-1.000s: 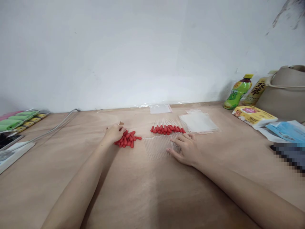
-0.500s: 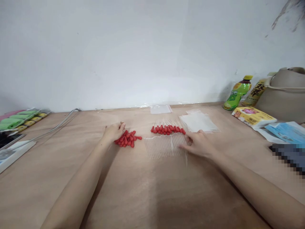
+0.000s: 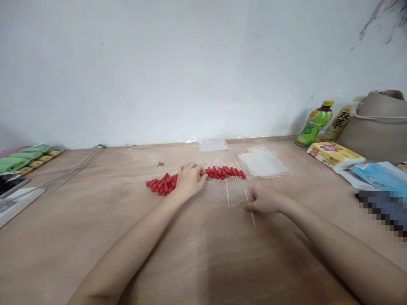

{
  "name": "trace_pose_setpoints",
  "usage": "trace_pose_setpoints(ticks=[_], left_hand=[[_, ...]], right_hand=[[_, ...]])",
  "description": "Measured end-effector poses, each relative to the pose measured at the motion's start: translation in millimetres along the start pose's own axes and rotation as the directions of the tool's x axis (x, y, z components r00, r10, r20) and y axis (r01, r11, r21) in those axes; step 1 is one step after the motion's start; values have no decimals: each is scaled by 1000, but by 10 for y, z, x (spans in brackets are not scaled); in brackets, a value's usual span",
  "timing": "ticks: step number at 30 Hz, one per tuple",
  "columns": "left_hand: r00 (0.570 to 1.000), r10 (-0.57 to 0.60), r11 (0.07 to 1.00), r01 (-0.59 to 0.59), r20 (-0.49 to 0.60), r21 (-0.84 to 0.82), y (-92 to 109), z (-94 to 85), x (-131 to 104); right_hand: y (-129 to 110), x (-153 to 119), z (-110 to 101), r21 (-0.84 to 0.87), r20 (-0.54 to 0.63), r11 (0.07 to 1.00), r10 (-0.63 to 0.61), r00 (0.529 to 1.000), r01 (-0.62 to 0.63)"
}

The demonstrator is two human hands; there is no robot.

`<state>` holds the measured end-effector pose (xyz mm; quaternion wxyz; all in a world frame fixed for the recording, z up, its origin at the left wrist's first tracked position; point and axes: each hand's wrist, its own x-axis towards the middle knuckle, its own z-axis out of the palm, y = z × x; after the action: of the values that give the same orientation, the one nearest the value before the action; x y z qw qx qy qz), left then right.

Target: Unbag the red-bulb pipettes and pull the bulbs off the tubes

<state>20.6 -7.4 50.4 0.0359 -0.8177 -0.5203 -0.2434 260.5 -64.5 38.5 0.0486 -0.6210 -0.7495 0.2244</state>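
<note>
A loose pile of red bulbs (image 3: 162, 185) lies left of centre on the wooden table (image 3: 178, 254). To its right, several red bulbs (image 3: 224, 172) form a row across a spread of thin clear plastic tubes (image 3: 229, 192). My left hand (image 3: 190, 180) is closed at the left end of the row, its thumb and fingertips around a red bulb. My right hand (image 3: 262, 199) is pinched at the right edge of the tubes, with a thin clear tube hanging from its fingers.
Clear bags (image 3: 265, 162) and a small bag (image 3: 212, 145) lie near the wall. Bottles (image 3: 314, 125), a tissue pack (image 3: 335, 155), a blue packet (image 3: 380, 178) and a phone (image 3: 384, 209) are right. A grey cable (image 3: 79, 163) and green rolls (image 3: 23, 159) are left.
My left hand has moved right from the loose pile to the left end of the row. My right hand has shifted slightly down and right with the clear tube.
</note>
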Motion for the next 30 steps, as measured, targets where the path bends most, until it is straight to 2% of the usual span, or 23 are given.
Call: trace_pose_setpoints(ticks=[4, 9, 13, 18, 22, 24, 26, 28, 30], left_hand=[[999, -12, 1000, 13, 41, -4, 106, 108, 158], [994, -83, 996, 81, 77, 25, 144, 200, 333], [983, -132, 991, 129, 123, 35, 165, 261, 406], [977, -164, 986, 158, 137, 52, 178, 304, 419], [977, -185, 981, 178, 102, 73, 216, 327, 416], [975, -209, 976, 203, 73, 77, 248, 339, 420], [970, -240, 969, 237, 44, 71, 278, 341, 421], [963, -268, 962, 267, 20, 56, 292, 317, 395], [969, -243, 970, 244, -29, 17, 273, 260, 313]], right_hand=[[11, 75, -14, 3, -18, 1000, 23, 1000, -23], [-80, 225, -66, 10, -76, 1000, -27, 997, 28], [-174, 314, -61, -37, -109, 999, 14, 994, -18], [-183, 328, -34, -59, -202, 997, 32, 979, -45], [-168, 325, -20, 16, -332, 998, 62, 941, -60], [-160, 332, 17, 81, -415, 995, 84, 906, -55], [-141, 342, 87, 133, -527, 991, 100, 844, -34], [-113, 352, 179, 150, -656, 988, 79, 751, 28], [-87, 355, 268, 97, -786, 985, -14, 618, 145]])
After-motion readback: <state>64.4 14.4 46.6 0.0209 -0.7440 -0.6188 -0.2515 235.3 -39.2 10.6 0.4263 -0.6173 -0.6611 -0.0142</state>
